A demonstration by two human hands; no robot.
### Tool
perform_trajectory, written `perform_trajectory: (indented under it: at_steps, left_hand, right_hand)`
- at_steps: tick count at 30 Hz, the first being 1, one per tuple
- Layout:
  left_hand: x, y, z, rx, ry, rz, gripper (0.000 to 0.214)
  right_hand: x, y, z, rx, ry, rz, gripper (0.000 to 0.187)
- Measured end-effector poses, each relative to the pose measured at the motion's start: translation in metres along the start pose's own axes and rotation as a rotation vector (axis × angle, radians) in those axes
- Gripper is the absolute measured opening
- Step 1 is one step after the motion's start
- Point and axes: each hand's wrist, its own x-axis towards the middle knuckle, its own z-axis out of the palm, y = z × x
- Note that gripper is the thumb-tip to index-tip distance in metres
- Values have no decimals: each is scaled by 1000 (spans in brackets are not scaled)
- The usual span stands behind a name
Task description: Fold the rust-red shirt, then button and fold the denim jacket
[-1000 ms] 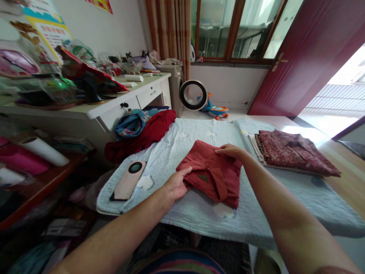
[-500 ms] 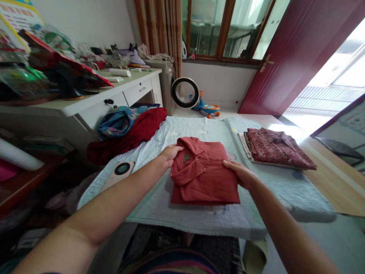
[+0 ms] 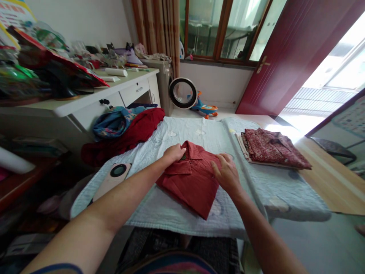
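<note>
A folded rust-red collared shirt lies at an angle on the pale blue cloth covering the table. Its collar faces up, with a small dark label inside the neck. My left hand pinches the shirt at the left of the collar. On the opposite side, my right hand rests on the shirt's edge, thumb and fingers apart. A phone with a round dark camera ring lies left of my left forearm, partly covered by it.
Folded patterned red garments are stacked on the right. A dark red garment and a blue floral cloth are heaped at the left, beside the white desk. Beyond the table stands a washing machine with its round door open.
The shirt has turned clockwise, its lower corner now pointing toward me. My right hand has moved slightly left and spread over the shirt's edge, while my left hand keeps hold near the collar.
</note>
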Motion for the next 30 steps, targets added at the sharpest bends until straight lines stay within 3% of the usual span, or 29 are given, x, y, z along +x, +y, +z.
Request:
perform_trajectory:
  at_steps: [4, 7, 9, 11, 14, 18, 23, 27, 30]
  left_hand:
    - [-8, -1, 6, 121, 46, 7, 32]
    - [-8, -2, 9, 158, 59, 11, 30]
    - [-5, -4, 8, 159, 56, 17, 29]
    - [-1, -9, 4, 138, 43, 24, 26]
    - [-3, -24, -8, 69, 4, 17, 26]
    - [-29, -51, -28, -85, -108, 1, 43]
    - [-72, -68, -43, -604, -457, -162, 60]
    - [-81, -65, -36, -792, -523, -90, 62]
    - [-79, -63, -26, -816, -471, -137, 50]
  right_hand:
    - [26, -22, 30, -85, -236, -122, 61]
    - [30, -24, 51, -122, -439, -73, 70]
    - [28, -19, 57, -150, -470, -11, 77]
    - [27, -14, 55, -177, -453, 20, 80]
    - [30, -7, 46, -212, -407, 38, 69]
    - [47, 3, 37, -249, -356, 118, 52]
    - [82, 10, 31, -193, -532, 138, 51]
    - [107, 12, 29, -162, -645, 128, 52]
    - [115, 19, 28, -117, -720, 163, 49]
